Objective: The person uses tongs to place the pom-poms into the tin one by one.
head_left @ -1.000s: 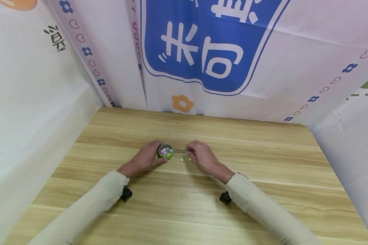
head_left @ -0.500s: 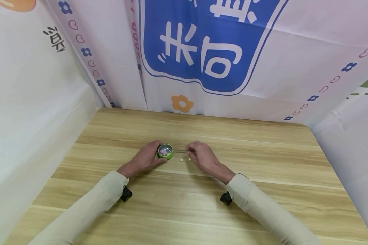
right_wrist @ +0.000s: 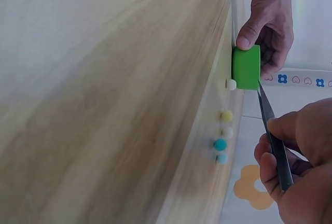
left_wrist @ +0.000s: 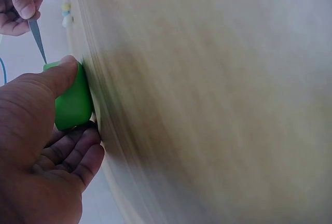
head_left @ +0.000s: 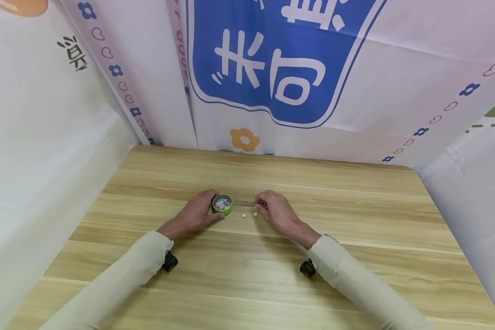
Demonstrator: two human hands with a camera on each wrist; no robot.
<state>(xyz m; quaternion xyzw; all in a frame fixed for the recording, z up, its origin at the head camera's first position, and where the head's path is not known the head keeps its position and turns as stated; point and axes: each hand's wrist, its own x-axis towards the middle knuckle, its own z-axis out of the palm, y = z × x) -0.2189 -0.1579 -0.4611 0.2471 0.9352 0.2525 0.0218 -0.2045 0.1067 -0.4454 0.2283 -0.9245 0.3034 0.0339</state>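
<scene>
My left hand (head_left: 195,211) holds a small round green tin (head_left: 222,212) between thumb and fingers on the wooden table. Small pink and pale balls show inside its silvery bowl in the head view. My right hand (head_left: 277,211) pinches a pair of slim metal tweezers (right_wrist: 273,130), whose tips point left, right at the tin's rim. Several small balls lie on the table near the tin, among them a white ball (right_wrist: 231,84), a yellow ball (right_wrist: 226,115) and a teal ball (right_wrist: 220,144). My right hand hides some of them from the head view.
The wooden table (head_left: 239,284) reaches back to a printed cloth (head_left: 346,142) with a blue sign and an orange flower. White cloth walls (head_left: 53,151) stand along both sides. Black wrist cameras (head_left: 170,261) sit under both sleeves.
My right hand has shifted slightly right with the tweezers, uncovering more of the yellow ball. A pale ball at the tweezer tips by the rim no longer shows there. My left hand keeps its place.
</scene>
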